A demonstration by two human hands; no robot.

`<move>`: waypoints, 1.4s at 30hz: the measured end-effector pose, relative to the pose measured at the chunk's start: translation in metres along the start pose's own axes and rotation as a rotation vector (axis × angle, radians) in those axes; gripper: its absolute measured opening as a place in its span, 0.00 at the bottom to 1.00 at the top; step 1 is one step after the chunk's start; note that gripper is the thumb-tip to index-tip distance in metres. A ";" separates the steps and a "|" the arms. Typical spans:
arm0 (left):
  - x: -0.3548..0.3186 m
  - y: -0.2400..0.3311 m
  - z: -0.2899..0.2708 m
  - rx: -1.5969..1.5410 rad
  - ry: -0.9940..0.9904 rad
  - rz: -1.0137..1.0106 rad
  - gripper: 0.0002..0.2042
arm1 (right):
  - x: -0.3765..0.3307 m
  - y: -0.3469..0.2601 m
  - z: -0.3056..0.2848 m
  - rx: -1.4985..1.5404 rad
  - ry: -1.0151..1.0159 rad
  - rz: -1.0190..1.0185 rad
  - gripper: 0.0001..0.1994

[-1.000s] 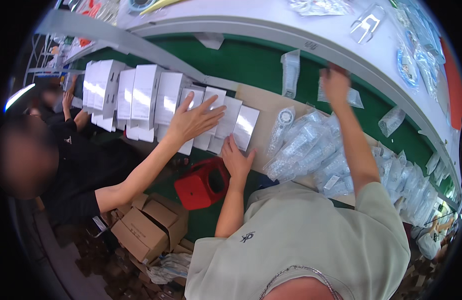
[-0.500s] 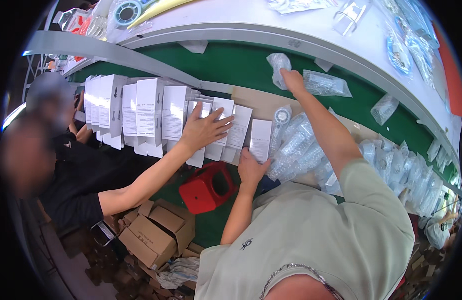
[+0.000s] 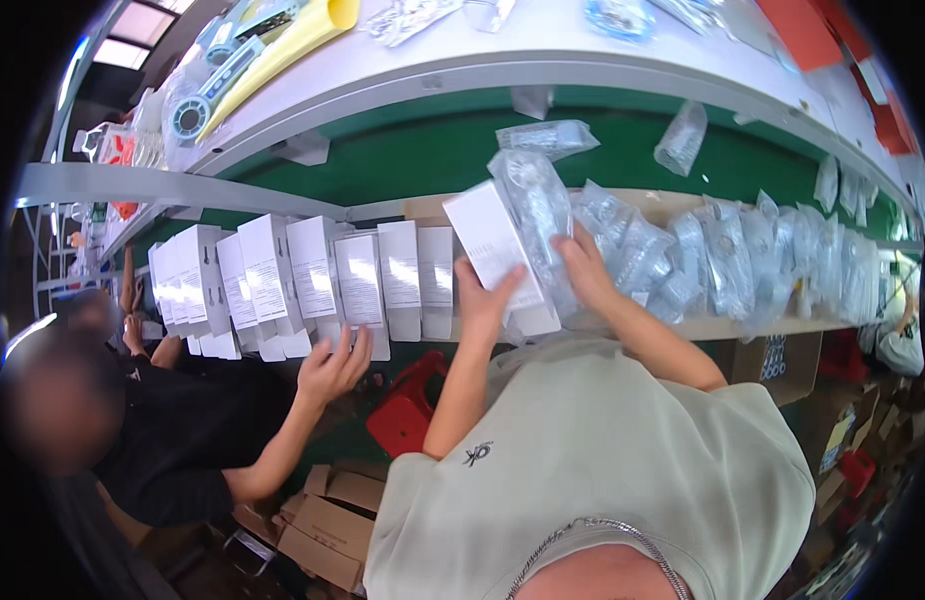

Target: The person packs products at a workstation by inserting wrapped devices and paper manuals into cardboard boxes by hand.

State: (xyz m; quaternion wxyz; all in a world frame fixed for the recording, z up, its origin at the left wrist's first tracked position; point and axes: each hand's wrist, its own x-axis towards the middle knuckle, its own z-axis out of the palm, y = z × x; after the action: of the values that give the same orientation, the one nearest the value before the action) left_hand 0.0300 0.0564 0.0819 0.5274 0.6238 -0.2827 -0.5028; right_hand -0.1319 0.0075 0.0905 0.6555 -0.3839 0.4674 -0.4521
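One bubble bag has moved just right of the white box, so the left hand, curled on the box, and right hand, half closed on the bag, should hold softly.

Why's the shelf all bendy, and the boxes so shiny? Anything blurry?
In the head view, the shelf edge curves because the fisheye lens bends straight lines; also in the head view, light glares off the standing white boxes and glints on the bubble-wrapped package in the right hand; again in the head view, the nearer co-worker's head at left is blurred.
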 end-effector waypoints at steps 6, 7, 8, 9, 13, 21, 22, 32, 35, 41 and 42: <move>0.025 0.044 0.010 -0.721 0.057 -0.150 0.28 | -0.038 -0.049 -0.037 -0.563 0.047 -0.332 0.26; 0.027 0.046 0.011 -0.849 0.063 -0.217 0.26 | -0.048 -0.045 -0.036 -0.565 0.053 -0.338 0.26; 0.026 0.044 0.012 -0.849 0.057 -0.215 0.26 | -0.059 -0.038 -0.033 -0.682 0.052 -0.336 0.26; 0.026 0.041 0.014 -0.867 0.073 -0.267 0.24 | -0.067 -0.032 -0.030 -0.799 0.051 -0.331 0.26; 0.019 0.033 0.028 -0.875 0.102 -0.329 0.22 | -0.079 -0.026 -0.032 -0.949 -0.034 -0.361 0.26; -0.001 0.008 0.022 -0.594 0.135 -0.293 0.25 | -0.045 -0.074 -0.055 -1.253 -0.462 -0.406 0.24; -0.007 0.007 0.024 -0.575 0.153 -0.323 0.26 | -0.039 -0.076 -0.054 -1.350 -0.545 -0.392 0.24; -0.005 -0.005 0.018 -0.620 0.173 -0.549 0.33 | -0.018 -0.062 -0.064 -1.413 -0.674 -0.671 0.23; -0.034 -0.004 0.036 -0.461 0.093 -0.499 0.31 | -0.029 -0.039 -0.065 -1.371 -0.532 -0.654 0.22; -0.042 -0.007 0.048 -0.538 -0.024 -0.547 0.29 | -0.070 0.001 -0.061 -0.645 -0.283 -0.697 0.18; -0.036 -0.004 0.048 -0.536 -0.019 -0.529 0.28 | -0.070 0.004 -0.061 -0.511 -0.269 -0.746 0.18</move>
State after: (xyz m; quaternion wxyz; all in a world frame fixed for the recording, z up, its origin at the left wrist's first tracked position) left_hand -0.0275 0.0719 0.0930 0.5211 0.5105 0.0249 -0.6836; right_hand -0.2004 0.0708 0.0891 0.3875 -0.7298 0.3050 -0.4735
